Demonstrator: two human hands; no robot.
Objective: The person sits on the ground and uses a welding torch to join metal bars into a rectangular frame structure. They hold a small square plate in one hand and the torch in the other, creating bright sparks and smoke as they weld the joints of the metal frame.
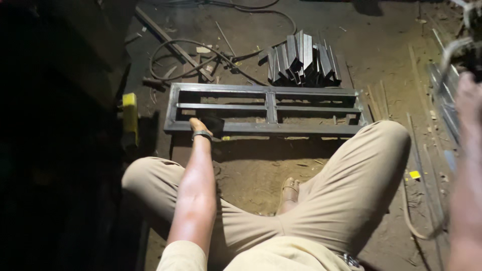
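**Left hand on steel frame, right hand raised at frame edge**

Head view, looking down on a seated person in tan trousers, knees spread, one sandalled foot (289, 189) tucked in on the dirt floor (251, 173).

Left hand (200, 125) reached forward and rested on the near rail of a welded steel frame (268, 108), close to its left end. Fingers mostly hidden behind a small dark piece (215, 122) lying on the same rail; grip could not be judged, whether spread or closed. A band (202, 134) noted on the wrist.

Right hand (468, 98) raised at the right edge of the view, blurred, near a pale curved metal object (454, 50) at the top corner. Could not tell whether the hand held it or how far the fingers were parted.

Steel frame lay flat on the floor just beyond the knees, long side across the view, divided by a central upright and a lengthwise bar. Directly behind it, touching or nearly so, a stack of short square steel tubes (303, 62), ends tilted upward. A dark cable (201, 52) looped on the floor left of the stack, crossing a long flat bar (170, 42). A yellow block-shaped object (130, 118) stood left of the frame, beside deep shadow. Thin rods (419, 150) and long strips lay on the floor to the right, with a small yellow scrap (414, 174) near the right knee.
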